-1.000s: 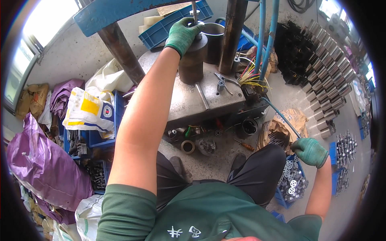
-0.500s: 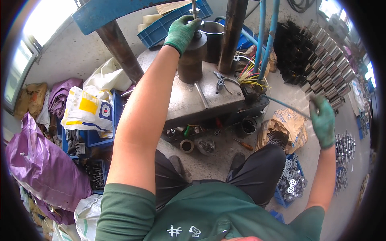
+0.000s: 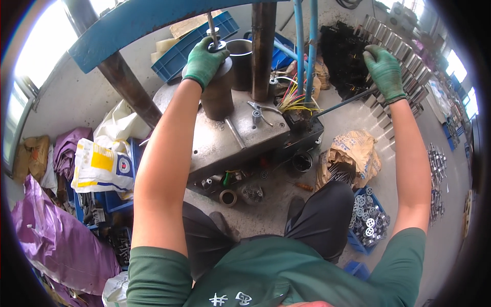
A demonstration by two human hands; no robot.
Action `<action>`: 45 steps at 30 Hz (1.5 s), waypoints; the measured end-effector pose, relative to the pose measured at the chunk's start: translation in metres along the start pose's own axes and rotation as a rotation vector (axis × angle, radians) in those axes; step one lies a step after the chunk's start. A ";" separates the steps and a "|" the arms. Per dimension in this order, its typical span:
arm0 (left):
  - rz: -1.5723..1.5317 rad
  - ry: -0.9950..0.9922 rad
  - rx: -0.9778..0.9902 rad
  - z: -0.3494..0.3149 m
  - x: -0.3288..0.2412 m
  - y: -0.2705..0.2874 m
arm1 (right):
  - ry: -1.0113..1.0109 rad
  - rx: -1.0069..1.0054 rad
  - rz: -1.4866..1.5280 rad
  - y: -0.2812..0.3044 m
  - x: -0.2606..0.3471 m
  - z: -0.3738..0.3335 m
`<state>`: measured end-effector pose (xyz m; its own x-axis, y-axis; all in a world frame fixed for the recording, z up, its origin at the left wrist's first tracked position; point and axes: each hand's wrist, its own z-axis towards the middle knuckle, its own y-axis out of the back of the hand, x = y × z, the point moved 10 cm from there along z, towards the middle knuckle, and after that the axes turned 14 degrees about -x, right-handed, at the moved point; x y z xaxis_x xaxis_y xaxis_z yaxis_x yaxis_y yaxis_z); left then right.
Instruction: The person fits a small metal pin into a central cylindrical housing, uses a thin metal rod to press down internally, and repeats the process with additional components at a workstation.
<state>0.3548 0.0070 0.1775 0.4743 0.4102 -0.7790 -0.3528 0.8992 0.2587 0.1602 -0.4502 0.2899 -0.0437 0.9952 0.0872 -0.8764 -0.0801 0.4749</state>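
My left hand (image 3: 206, 62), in a green glove, is closed around a round metal part (image 3: 220, 45) on top of a thick steel cylinder (image 3: 219, 97). A thin rod (image 3: 210, 23) comes down onto this part from above. The cylinder stands upright on the metal bed (image 3: 176, 128) of a blue-framed press (image 3: 143, 28). Out to the right, my gloved right hand (image 3: 386, 74) is at the outer end of a long lever (image 3: 343, 102), with curled fingers partly hidden behind the glove's back. Beside the cylinder lie a short metal bar (image 3: 235, 134) and a wing-handled fitting (image 3: 257, 116).
An open metal tube (image 3: 240, 64) stands behind the cylinder. Coloured wires (image 3: 298, 102) and blue pipes (image 3: 312, 46) rise near the lever. Stacked shiny sleeves (image 3: 404, 59) are far right. A torn paper sack (image 3: 353, 148) and a blue crate of wheel-like parts (image 3: 369, 220) sit by my right knee.
My right hand and the lever's outer end have swung farther away and upward. The press and my left hand have shifted left and lower in the view; the left hand still grips the part.
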 end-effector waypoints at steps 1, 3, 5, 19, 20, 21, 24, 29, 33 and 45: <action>-0.006 -0.033 -0.034 -0.001 -0.002 0.006 | -0.058 0.041 0.006 0.002 0.005 0.000; 0.191 -0.347 -0.202 -0.017 -0.030 0.020 | -0.031 0.046 -0.043 0.008 0.011 -0.005; 0.151 -0.527 -0.285 -0.058 -0.075 0.024 | -0.020 -0.001 -0.041 0.024 -0.003 -0.018; -0.115 -0.252 0.497 -0.356 -0.089 0.012 | 0.152 0.683 0.465 0.052 0.213 -0.245; -0.120 -0.276 0.537 -0.367 -0.074 0.001 | 0.084 0.731 0.554 0.034 0.227 -0.263; -0.143 -0.353 0.588 -0.375 -0.087 -0.009 | 0.006 0.800 0.658 0.010 0.228 -0.287; -0.115 -0.113 0.714 -0.398 -0.034 -0.038 | -0.184 0.854 0.600 -0.014 0.228 -0.285; 0.003 -0.242 0.668 -0.375 -0.028 -0.040 | -0.205 0.835 0.552 -0.044 0.148 -0.285; 0.045 -0.139 0.728 -0.369 -0.011 -0.022 | -0.492 0.551 0.303 -0.012 0.013 -0.314; -0.119 0.091 0.838 -0.375 -0.013 0.002 | -1.250 0.607 -0.884 0.404 -0.207 -0.762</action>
<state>0.0454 -0.0535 -0.0264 0.3908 0.3246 -0.8614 0.4258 0.7659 0.4818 -0.5506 -0.6465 -0.2038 0.9906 0.1063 0.0856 -0.1006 0.1447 0.9844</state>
